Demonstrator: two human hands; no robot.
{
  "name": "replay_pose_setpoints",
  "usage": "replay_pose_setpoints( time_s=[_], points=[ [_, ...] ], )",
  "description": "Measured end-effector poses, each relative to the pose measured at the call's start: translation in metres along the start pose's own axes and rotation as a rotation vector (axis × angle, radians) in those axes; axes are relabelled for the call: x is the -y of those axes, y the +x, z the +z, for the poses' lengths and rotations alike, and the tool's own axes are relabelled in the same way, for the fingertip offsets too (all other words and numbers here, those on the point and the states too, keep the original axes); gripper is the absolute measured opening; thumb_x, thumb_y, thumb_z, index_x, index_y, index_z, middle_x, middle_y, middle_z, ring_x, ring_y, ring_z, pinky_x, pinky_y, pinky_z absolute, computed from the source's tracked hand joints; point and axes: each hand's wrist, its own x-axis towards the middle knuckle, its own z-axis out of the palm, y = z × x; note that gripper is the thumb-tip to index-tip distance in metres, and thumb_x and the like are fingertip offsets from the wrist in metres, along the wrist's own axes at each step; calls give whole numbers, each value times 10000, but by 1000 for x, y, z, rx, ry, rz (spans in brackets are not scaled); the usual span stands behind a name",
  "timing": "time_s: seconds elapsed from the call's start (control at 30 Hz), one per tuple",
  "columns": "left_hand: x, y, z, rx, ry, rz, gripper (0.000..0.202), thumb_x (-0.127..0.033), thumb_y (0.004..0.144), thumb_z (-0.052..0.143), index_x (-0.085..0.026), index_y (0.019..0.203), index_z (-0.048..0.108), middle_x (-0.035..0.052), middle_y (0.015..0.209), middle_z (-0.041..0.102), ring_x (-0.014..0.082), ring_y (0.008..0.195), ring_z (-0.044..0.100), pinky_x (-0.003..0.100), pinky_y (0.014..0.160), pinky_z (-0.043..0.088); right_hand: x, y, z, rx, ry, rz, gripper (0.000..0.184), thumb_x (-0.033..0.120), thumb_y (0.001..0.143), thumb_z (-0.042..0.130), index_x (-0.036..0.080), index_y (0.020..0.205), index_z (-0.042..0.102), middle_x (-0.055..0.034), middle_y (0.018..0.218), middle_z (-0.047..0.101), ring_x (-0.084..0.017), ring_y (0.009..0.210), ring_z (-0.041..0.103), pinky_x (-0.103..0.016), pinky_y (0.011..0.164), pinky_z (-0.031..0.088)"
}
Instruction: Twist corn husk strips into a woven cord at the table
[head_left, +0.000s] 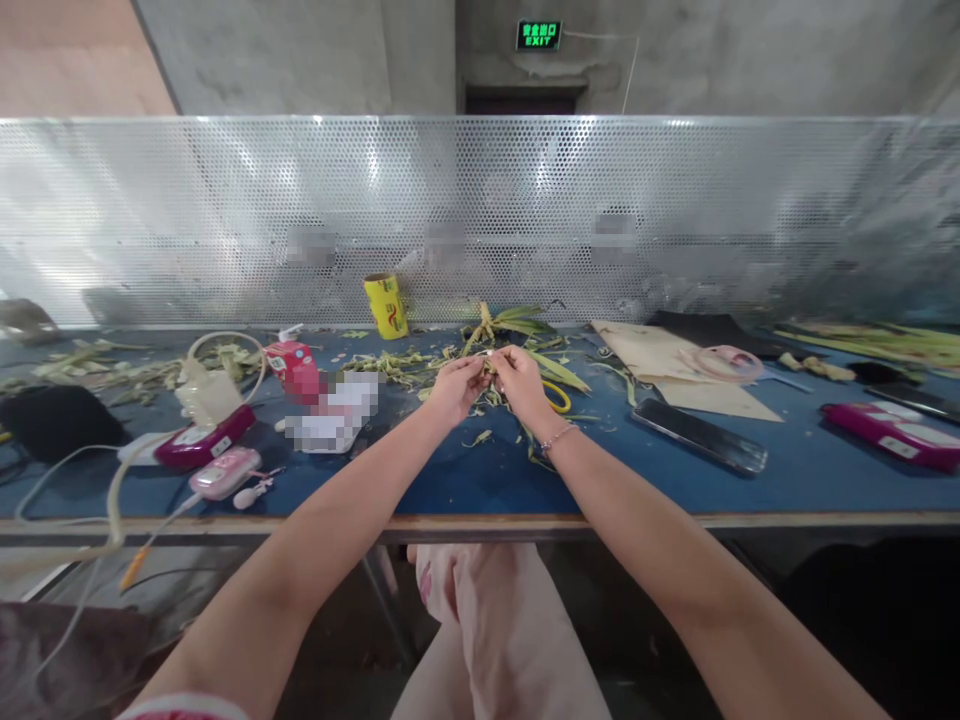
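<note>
Bare left hand [454, 390] and bare right hand [520, 382] pinch a small pale-green plant piece [488, 367]; slack pinching could drop it among shredded green scraps [390, 371].

Reads "安全出口" on the upper line and "EXIT" on the lower, in glowing green on the dark sign [538, 35] high against the concrete wall [420, 60]. Turns too small or blurred to make out on the yellow cylinder [384, 310], on the red pump bottle [291, 362], and on the white label [896, 447] of the magenta case [847, 420] at far right.
</note>
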Motion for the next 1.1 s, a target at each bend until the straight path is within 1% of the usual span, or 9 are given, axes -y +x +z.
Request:
replay_pose_setpoints(
  time_s=[0.2, 0.3, 0.43, 0.57, 0.67, 0.73, 0.87, 1.0, 1.1],
  points=[
    [-1, -2, 2, -2, -46, -37, 156, -42, 793, 472, -84, 671, 560, 11, 569, 568, 41, 499, 534, 156, 549, 446, -5, 2, 1, -17, 83, 14, 205, 369, 729, 567, 204, 724, 446, 70, 526, 428, -63, 389, 358, -223, 402, 300],
    [-1, -2, 2, 1, -64, -54, 160, -39, 794, 471, -85, 663, 550, 0, 545, 545, 35, 482, 517, 147, 533, 435, -4, 2, 1, -3, 82, 19, 200, 358, 727, 573, 206, 727, 442, 72, 518, 421, -65, 385, 360, -223, 391, 296],
    [-2, -1, 3, -23, -82, -88, 159, -43, 797, 469, -90, 669, 552, -2, 541, 540, 34, 470, 502, 150, 524, 427, 0, 1, 1, 15, 69, 27, 190, 346, 726, 574, 206, 722, 446, 72, 497, 412, -70, 387, 368, -223, 389, 296],
    [0, 0, 2, -24, -80, -54, 178, -42, 802, 457, -102, 653, 534, -5, 547, 538, 34, 482, 510, 153, 538, 426, 1, 1, 1, 6, 65, 17, 193, 365, 736, 563, 199, 735, 464, 66, 515, 425, -67, 394, 370, -221, 400, 308],
    [2, 1, 1, -14, -8, -3, 205, -80, 810, 470, -114, 610, 496, -10, 518, 513, 43, 464, 496, 164, 520, 409, 0, 1, 0, 15, 19, 3, 223, 400, 758, 532, 187, 823, 520, 58, 524, 440, -71, 397, 374, -222, 406, 313],
    [3, 2, 1, -1, 38, 36, 198, -98, 801, 497, -117, 604, 489, -8, 529, 522, 45, 459, 489, 172, 523, 404, 1, 1, -1, 34, -29, -11, 257, 420, 779, 500, 178, 846, 553, 56, 495, 427, -78, 397, 373, -224, 408, 309],
    [3, 3, 0, 19, 62, 59, 185, -104, 809, 479, -105, 627, 510, 2, 557, 542, 46, 469, 484, 184, 546, 401, 2, 1, -3, 47, -91, -36, 301, 458, 798, 471, 175, 766, 569, 51, 458, 405, -83, 396, 375, -224, 410, 300],
    [4, 3, 1, 49, 54, 63, 174, -113, 822, 455, -101, 659, 515, 5, 554, 528, 53, 478, 475, 193, 557, 392, -3, 2, -3, 54, -48, -41, 323, 491, 796, 469, 185, 760, 567, 54, 450, 403, -82, 386, 367, -220, 400, 289],
    [5, 4, 2, 9, 59, 69, 175, -107, 827, 438, -116, 659, 485, -11, 541, 499, 51, 464, 450, 193, 546, 373, -9, 4, -2, 70, 1, -38, 345, 517, 787, 471, 190, 750, 576, 61, 430, 373, -79, 370, 337, -220, 392, 277]
  ],
)
